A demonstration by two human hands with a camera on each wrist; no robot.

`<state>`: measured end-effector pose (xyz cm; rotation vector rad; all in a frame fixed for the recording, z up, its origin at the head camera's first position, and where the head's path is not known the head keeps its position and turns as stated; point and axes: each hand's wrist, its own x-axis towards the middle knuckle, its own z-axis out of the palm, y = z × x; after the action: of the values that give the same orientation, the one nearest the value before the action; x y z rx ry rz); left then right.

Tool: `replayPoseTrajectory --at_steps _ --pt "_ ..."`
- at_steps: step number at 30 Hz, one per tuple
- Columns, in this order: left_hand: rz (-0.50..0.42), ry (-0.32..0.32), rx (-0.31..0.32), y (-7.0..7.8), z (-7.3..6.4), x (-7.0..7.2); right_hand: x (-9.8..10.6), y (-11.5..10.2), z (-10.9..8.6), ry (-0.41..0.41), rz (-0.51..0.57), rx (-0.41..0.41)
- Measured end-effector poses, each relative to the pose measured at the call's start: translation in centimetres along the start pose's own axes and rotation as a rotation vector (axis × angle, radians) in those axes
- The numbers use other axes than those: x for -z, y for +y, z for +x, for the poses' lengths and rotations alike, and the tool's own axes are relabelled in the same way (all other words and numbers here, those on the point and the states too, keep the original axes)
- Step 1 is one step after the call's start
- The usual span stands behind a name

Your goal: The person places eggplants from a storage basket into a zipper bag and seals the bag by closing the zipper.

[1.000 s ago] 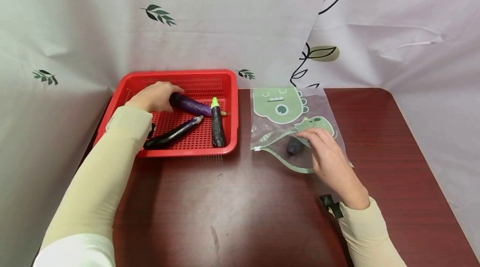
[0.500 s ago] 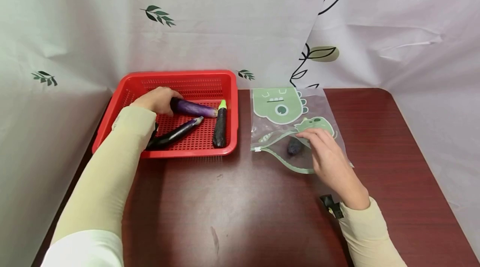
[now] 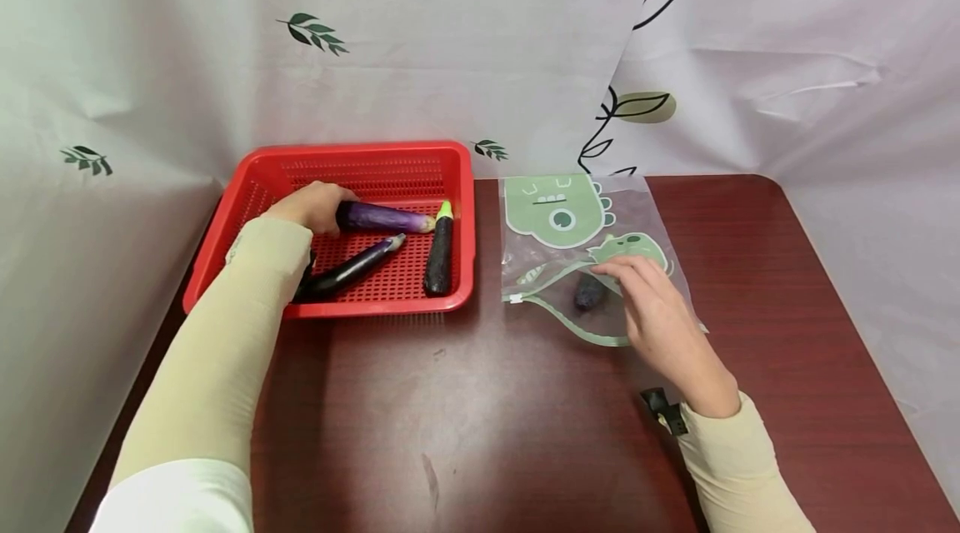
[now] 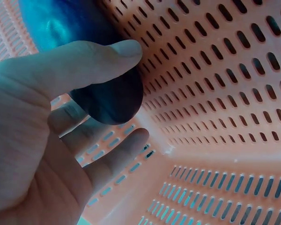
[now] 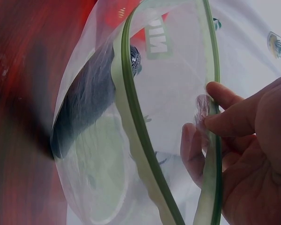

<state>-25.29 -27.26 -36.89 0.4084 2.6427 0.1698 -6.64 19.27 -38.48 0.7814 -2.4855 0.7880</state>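
Note:
Reaching into the red basket [image 3: 474, 254], my left hand [image 3: 311, 206] grips the rounded dark end of a purple eggplant [image 3: 386, 217]. In the left wrist view, the thumb [image 4: 96, 63] lies across this eggplant [image 4: 68, 23], with fingers beneath it. A darker eggplant [image 3: 352, 269] lies nearer the basket's front. Beside the held eggplant's stem end is a dark, wrinkled vegetable with a bright green tip [image 3: 440, 254]. My right hand [image 3: 663, 321] pinches the edge of a clear zip bag [image 3: 517, 266], holding its mouth apart. A dark, elongated vegetable [image 5: 86, 101] is inside the bag.
Basket and bag stand side by side on a dark red-brown table [image 3: 390, 400]. A white slider [image 3: 515, 298] sits at the bag's left corner. A pale patterned curtain [image 3: 420, 42] hangs behind the table and along both sides.
My left hand has moved slightly left and toward me, and the purple eggplant has shifted with it. The green-tipped vegetable's upper end has swung right. My right hand and the bag look unchanged.

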Motion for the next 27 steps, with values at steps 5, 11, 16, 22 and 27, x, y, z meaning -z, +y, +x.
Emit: replayPoseTrajectory --at_steps 5,11,16,22,27 --pt "0.004 0.004 -0.006 -0.1 -0.1 -0.1 0.0 0.0 0.0 0.008 0.0 0.005" --pt "0.022 0.01 -0.014 -0.5 -0.4 -0.1 0.0 0.1 -0.1 0.006 -0.001 0.002" --pt "0.018 0.011 0.001 -0.7 -0.7 0.0 0.1 0.1 -0.1 0.005 -0.004 0.0" --pt "0.026 0.018 -0.003 -1.0 -1.0 0.2 0.1 0.0 -0.1 0.005 -0.005 0.004" --pt "0.037 0.023 -0.004 -1.4 -1.3 0.1 0.1 0.0 -0.1 0.002 -0.002 0.002"
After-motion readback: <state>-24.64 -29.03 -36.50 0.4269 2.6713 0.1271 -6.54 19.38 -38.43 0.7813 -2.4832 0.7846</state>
